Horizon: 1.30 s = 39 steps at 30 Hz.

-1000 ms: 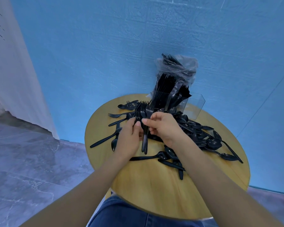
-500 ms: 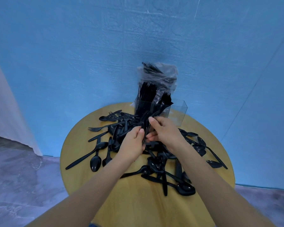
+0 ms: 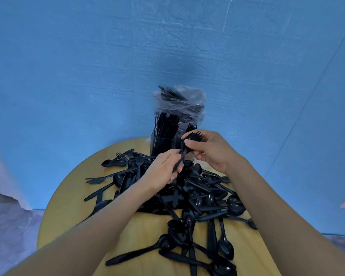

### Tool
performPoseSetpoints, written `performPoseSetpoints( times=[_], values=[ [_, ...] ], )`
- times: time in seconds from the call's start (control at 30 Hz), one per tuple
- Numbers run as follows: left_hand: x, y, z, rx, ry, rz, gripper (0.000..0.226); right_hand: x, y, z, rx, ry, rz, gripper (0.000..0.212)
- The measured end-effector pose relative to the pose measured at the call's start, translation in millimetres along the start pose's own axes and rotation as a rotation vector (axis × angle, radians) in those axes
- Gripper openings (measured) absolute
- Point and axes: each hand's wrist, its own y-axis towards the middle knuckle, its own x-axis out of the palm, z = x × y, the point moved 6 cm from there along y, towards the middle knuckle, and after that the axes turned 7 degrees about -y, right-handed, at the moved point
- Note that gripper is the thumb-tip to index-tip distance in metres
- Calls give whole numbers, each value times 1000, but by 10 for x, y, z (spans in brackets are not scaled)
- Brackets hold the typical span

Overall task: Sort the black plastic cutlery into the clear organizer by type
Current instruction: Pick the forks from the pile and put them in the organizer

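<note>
Hands meet above a round yellow table (image 3: 100, 198), sharing a small bundle of black forks (image 3: 185, 145). The right hand (image 3: 211, 150) pinches the bundle near its head, thumb across the front and fingers curled behind, with the tines poking up just past the fingertips. The left hand (image 3: 163, 170) wraps the handles lower down, so the bundle slants between the two.

Just behind the hands stands the clear organizer (image 3: 167, 142), near the far edge of the table. One compartment already holds a dense upright sheaf of black cutlery; which type cannot be told. A clear plastic bag (image 3: 179, 102) with more black pieces sits behind and above it, against a blue wall (image 3: 167, 46).

Below the hands, a loose pile (image 3: 199, 198) of black spoons, forks and knives spreads over the table toward the viewer, pieces crossing and overlapping.

The forks are likely very light, thin and slightly springy, with smooth, slippery handles. Held as a bundle, they could fan out or slide past each other. Gripping at the necks, just under the tines, probably keeps them aligned, while a second hold on the handles steadies them. Tines may snag on neighbours when lowered into a compartment.
</note>
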Motion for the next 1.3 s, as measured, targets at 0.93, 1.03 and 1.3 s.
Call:
performPoseSetpoints(
  times=[0.93, 1.03, 1.3],
  values=[
    [-359, 811, -437, 274, 1071, 106, 55, -393, 1014, 118, -408, -770, 611, 22],
    [-354, 810, -435, 286, 1080, 100, 56, -202, 1045, 243, -438, -1129, 570, 21],
    [-323, 770, -444, 232, 1059, 72, 57, -192, 918, 335, -311, -1327, 440, 38]
  ],
)
